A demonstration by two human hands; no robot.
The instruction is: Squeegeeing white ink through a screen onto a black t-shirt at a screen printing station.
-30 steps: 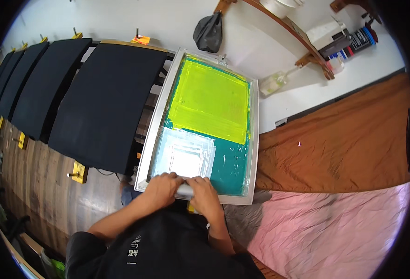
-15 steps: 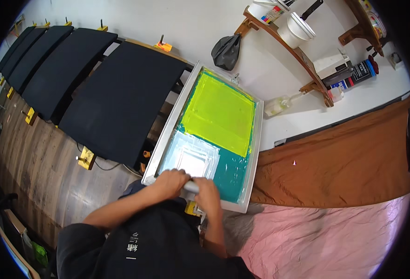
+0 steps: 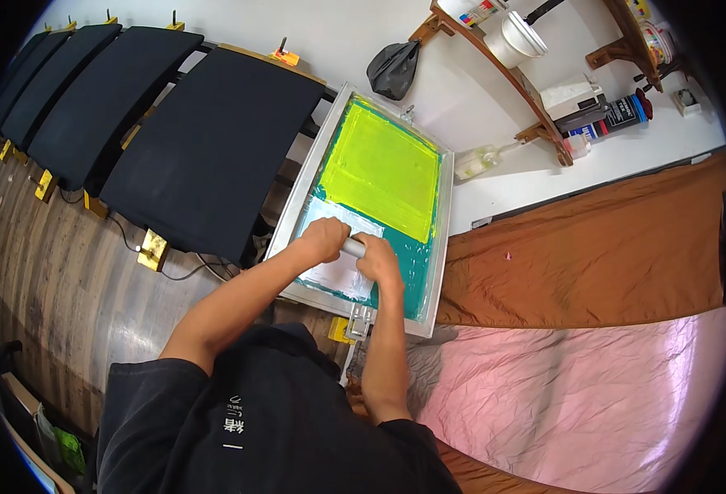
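Note:
My left hand and my right hand are closed around the grey handle of a squeegee, one hand at each side of it. Beneath them lies a screen printing frame with a pale metal rim and green mesh. White ink is spread over the near left part of the mesh, under and around my hands. A rectangle of yellow-green ink fills the far half. The squeegee's blade is hidden behind my hands.
Padded black boards stand in a row to the left, with yellow blocks at their ends. A shelf carrying white tubs is on the wall. Brown cloth and pink cloth lie to the right.
My hands and the squeegee have moved away from me across the white ink, from the frame's near edge toward the yellow-green area. The view has shifted slightly.

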